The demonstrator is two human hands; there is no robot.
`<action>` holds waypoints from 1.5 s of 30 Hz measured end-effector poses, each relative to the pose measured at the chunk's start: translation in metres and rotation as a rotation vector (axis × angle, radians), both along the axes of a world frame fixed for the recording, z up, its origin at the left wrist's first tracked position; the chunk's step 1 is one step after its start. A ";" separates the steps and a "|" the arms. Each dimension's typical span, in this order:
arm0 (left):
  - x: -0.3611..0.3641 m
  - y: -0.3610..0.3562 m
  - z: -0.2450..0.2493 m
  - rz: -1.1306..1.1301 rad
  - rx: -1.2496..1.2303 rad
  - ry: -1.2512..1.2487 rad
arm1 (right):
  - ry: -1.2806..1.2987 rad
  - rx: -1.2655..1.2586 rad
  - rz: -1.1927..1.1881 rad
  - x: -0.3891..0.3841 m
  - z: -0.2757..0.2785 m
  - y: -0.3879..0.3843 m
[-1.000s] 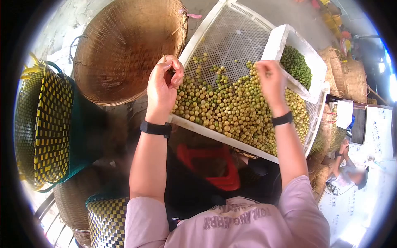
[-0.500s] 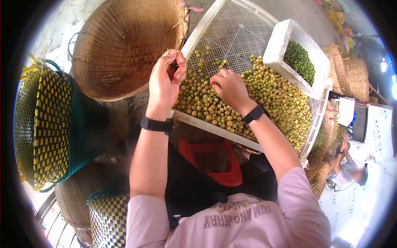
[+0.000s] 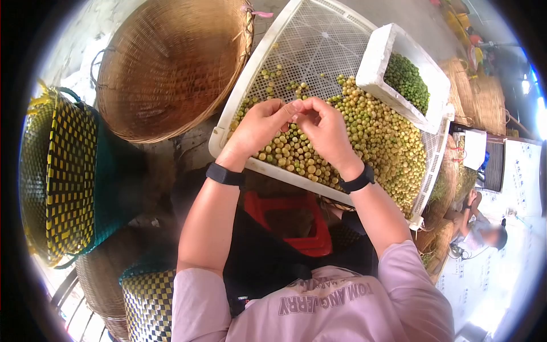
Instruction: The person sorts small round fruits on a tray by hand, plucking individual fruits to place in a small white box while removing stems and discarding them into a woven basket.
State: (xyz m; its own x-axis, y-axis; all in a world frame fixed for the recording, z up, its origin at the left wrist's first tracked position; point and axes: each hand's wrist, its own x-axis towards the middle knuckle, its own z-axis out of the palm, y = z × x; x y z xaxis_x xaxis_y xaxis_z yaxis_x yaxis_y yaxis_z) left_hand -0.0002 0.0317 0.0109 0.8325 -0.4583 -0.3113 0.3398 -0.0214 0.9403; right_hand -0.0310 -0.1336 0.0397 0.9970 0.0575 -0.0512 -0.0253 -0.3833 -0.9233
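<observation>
My left hand (image 3: 261, 126) and my right hand (image 3: 323, 130) meet fingertip to fingertip above the near part of a white perforated tray (image 3: 307, 28). Both are closed in a pinch, and whatever sits between the fingers is hidden or too small to name. Under and around them lie many round yellow-green fruits (image 3: 393, 148), heaped thickest toward the right side of the tray. A few fruits are scattered on the bare mesh beyond my hands.
A white foam box (image 3: 373, 80) with small green fruits (image 3: 405, 84) rests on the tray's far right. A large wicker basket (image 3: 171, 68) stands left. Checkered woven baskets (image 3: 71, 176) are at far left, a red stool (image 3: 313, 242) below. Another person (image 3: 476, 231) sits at far right.
My left hand has come down and right from beside the wicker basket to meet my right hand. The right hand has lifted from the fruits, its fingers now touching the left's.
</observation>
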 end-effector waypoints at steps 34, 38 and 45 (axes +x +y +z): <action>0.016 0.035 0.008 0.358 -0.752 0.064 | 0.571 0.789 -0.037 0.038 -0.043 -0.033; 0.018 0.033 0.009 0.371 -0.752 0.079 | 0.606 0.912 -0.100 0.037 -0.035 -0.028; 0.018 0.034 0.008 0.379 -0.731 0.088 | -0.304 -0.677 0.170 0.049 -0.077 0.003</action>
